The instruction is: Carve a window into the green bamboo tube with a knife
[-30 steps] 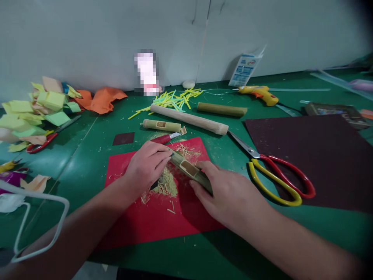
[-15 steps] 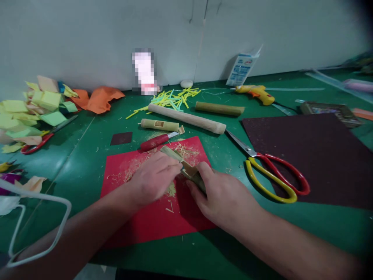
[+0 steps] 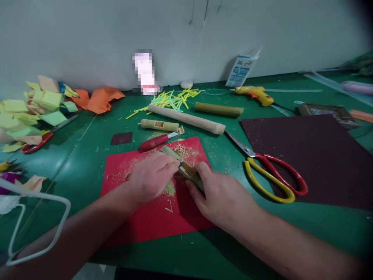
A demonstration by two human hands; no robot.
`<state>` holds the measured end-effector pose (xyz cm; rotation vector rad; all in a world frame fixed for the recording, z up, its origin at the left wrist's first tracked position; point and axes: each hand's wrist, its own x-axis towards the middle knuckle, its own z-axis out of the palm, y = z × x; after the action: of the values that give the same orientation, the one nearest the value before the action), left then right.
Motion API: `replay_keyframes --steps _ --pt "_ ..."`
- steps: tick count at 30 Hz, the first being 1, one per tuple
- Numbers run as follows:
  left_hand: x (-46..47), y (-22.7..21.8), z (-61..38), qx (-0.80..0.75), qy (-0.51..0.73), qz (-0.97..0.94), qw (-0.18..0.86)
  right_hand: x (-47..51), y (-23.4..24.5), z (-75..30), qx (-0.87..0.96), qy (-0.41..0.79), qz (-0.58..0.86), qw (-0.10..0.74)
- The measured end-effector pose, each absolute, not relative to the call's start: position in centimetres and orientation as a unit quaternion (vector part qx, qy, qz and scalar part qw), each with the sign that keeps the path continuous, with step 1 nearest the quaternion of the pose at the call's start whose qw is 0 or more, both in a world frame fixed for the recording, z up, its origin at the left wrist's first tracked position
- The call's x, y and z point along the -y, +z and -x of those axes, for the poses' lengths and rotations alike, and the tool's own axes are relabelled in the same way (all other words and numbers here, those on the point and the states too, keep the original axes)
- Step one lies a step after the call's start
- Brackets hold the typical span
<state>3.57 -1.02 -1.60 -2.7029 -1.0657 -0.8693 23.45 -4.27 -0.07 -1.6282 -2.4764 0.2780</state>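
While right hand (image 3: 221, 198) grips it, bamboo tube (image 3: 172, 153) points far-left

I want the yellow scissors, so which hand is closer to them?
Right. The right hand is just beside the yellow scissors; the left hand is farther, past the bamboo piece.

One view, worn on the person's head — it looks forward and down across the green table (image 3: 87, 155), facing the grey wall (image 3: 87, 39) at the back. It's close in: both forearms enter from the bottom edge, with the left hand (image 3: 151, 177) and right hand (image 3: 224, 198) at the bamboo piece (image 3: 189, 171) just below centre. Wide sweep too — paper scraps (image 3: 37, 105) far left, scissors (image 3: 274, 175) right, the right-hand corners darkened.
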Motion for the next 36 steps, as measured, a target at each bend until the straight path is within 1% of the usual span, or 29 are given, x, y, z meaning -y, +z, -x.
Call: replay_keyframes --steps 9,16,22,27,31,36 --pt "1.2 -1.7 -3.6 0.363 -0.26 0.892 0.064 4.0 0.1 -23.4 0.826 0.102 0.55 0.076" --pt "0.6 -1.3 -3.3 0.343 -0.275 0.898 0.007 4.1 0.3 -23.4 0.824 0.103 0.551 0.077" --pt "0.8 -1.5 -3.6 0.361 -0.296 0.884 -0.031 4.1 0.2 -23.5 0.827 0.095 0.547 0.087" --pt "0.6 -1.8 -3.5 0.313 -0.289 0.904 -0.023 4.1 0.3 -23.5 0.829 0.101 0.542 0.089" --pt "0.3 -1.9 -3.2 0.333 -0.304 0.892 -0.003 4.2 0.5 -23.4 0.824 0.118 0.55 0.076" --pt "0.5 -1.8 -3.3 0.32 -0.3 0.899 -0.011 4.1 0.5 -23.4 0.819 0.138 0.553 0.074"
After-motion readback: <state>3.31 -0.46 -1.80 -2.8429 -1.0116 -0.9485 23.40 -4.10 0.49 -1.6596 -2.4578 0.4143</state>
